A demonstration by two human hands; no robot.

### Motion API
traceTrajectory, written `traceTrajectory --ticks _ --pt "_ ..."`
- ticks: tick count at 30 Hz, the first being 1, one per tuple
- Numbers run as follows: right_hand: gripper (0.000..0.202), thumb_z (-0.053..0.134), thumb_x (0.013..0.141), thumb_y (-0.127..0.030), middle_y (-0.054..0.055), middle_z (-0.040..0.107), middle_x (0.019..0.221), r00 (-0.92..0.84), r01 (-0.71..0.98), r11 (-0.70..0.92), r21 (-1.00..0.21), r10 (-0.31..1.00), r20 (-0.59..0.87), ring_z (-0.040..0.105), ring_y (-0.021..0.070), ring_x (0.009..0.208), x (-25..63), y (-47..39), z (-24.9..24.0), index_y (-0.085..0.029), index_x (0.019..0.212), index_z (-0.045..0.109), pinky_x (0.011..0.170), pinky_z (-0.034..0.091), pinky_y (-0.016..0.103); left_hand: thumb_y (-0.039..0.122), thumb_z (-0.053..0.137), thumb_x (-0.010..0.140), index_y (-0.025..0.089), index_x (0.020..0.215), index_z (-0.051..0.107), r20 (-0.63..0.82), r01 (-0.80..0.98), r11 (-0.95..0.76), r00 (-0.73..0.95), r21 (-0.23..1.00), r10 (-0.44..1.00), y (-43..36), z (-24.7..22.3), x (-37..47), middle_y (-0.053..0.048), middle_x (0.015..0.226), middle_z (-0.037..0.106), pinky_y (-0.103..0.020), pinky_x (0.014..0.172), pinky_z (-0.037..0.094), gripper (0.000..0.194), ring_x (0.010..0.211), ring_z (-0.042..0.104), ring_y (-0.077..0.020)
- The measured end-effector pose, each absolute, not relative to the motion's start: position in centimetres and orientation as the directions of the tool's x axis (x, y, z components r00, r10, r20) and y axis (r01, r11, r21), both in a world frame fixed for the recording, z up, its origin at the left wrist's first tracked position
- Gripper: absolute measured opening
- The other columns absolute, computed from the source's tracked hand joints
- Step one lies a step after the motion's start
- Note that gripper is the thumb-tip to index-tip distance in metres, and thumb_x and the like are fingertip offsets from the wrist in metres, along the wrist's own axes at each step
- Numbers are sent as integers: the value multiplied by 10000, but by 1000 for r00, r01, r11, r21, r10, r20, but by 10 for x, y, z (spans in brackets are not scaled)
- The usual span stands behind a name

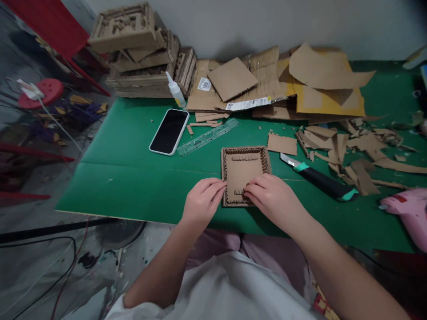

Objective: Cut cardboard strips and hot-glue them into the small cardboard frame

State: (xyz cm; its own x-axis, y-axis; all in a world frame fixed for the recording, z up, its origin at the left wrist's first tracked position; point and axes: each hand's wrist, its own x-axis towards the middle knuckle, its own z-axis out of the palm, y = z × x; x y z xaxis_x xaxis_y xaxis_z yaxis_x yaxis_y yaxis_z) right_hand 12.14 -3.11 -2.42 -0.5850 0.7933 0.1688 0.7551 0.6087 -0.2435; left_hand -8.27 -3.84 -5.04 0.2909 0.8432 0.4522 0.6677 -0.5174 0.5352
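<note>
A shallow cardboard tray (pixel 245 173) with corrugated raised edges lies on the green table in front of me. One thin cardboard strip (pixel 244 158) lies on its floor near the far edge. My left hand (pixel 204 200) pinches the tray's left rim between thumb and fingers. Over the tray's near right part, my right hand (pixel 271 195) has its fingertips closed on a second small cardboard strip (pixel 238 192), close to the tray floor. That hand covers part of the strip and the tray's right rim.
A utility knife (pixel 320 180) with its blade out lies right of the tray, by cardboard scraps (pixel 340 144) and a pink glue gun (pixel 405 213). Behind are a phone (pixel 169 132), a clear ruler (pixel 209 137), a glue bottle (pixel 175 91) and stacked cardboard boxes (pixel 140 82).
</note>
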Motion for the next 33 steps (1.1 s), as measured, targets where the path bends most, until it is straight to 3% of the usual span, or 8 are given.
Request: traceTrajectory --ticks 7,10,14,24,33 --pt "172 533 851 -197 65 623 721 -578 757 605 -246 796 180 523 182 721 118 -32 -25 -135 816 689 658 430 316 148 540 848 165 939 648 462 667 -523 290 531 838 -38 -53 -83 -63 906 676 -290 789 524 143 864 619 -151" --pt "174 527 855 -192 75 644 772 -574 717 631 -295 776 262 526 184 785 127 -30 -18 -128 828 687 708 453 309 163 550 844 174 934 652 472 685 -516 276 514 837 -38 -51 -83 -59 902 672 -294 787 516 136 860 613 -152" --pt "140 562 836 -205 76 661 863 -445 768 564 -302 810 383 519 193 853 155 -27 -8 -145 877 681 789 460 333 157 583 823 168 901 663 493 687 -537 291 489 820 -36 -45 -82 -58 891 669 -313 799 497 111 854 599 -157" --pt "137 583 820 -216 66 660 912 -558 765 586 -266 810 180 509 241 1025 152 -27 -12 -189 778 710 876 438 402 249 580 833 185 817 703 338 671 -633 535 387 774 -25 -30 -67 -65 928 651 -393 818 463 139 963 524 -225" --pt "155 568 830 -207 61 659 888 -580 760 604 -240 797 167 516 229 1010 149 -27 -17 -169 756 699 876 443 388 249 580 834 172 785 693 334 659 -646 553 386 763 -23 -33 -65 -50 855 650 -361 824 467 145 960 520 -214"
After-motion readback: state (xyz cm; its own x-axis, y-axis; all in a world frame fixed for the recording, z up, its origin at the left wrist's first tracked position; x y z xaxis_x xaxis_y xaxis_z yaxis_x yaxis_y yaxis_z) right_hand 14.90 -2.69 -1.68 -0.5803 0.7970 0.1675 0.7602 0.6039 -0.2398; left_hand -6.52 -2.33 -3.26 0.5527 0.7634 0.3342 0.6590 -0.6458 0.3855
